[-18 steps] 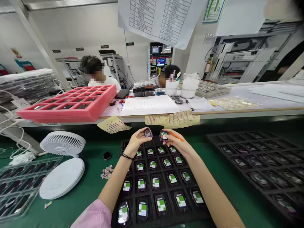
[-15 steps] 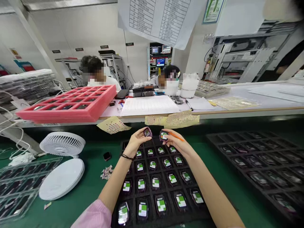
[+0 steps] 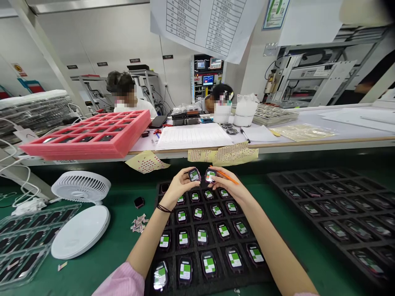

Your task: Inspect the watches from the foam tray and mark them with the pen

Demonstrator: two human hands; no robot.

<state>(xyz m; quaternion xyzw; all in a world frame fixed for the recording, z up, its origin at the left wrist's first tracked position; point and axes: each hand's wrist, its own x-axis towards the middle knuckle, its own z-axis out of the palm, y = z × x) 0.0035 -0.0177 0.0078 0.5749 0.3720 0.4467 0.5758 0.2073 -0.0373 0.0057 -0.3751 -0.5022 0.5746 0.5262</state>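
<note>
A rounded-square first watch (image 3: 194,175) is held by the left hand (image 3: 180,185), its dark rim pinched narrowly between thumb and fingers, its glossy screen lit in green and white blocks. Just beside it, a second watch (image 3: 210,176) is gripped at its edge by the right hand (image 3: 226,183), its bright glass partly covered by a digit. A slim, straight orange stick (image 3: 227,176) is also carried there, slanted across the fingers; how firmly it is clasped cannot be told.

Both watches are raised above the far edge of a matte black foam tray (image 3: 195,253), in whose square-cut cells rows of similar lit, smooth-faced pieces are seated. The left wrist is circled by thin dark bands (image 3: 163,208), and the forearm is met by a soft pink sleeve (image 3: 123,277).

On the smooth green mat (image 3: 120,255), a small heap of flat paper scraps (image 3: 139,223) is scattered near a lone dark watch (image 3: 139,202). Farther left, a white plastic fan (image 3: 80,232) with a round, disc-like base is placed beside a clear, thin-walled plastic tray (image 3: 70,206).
</note>
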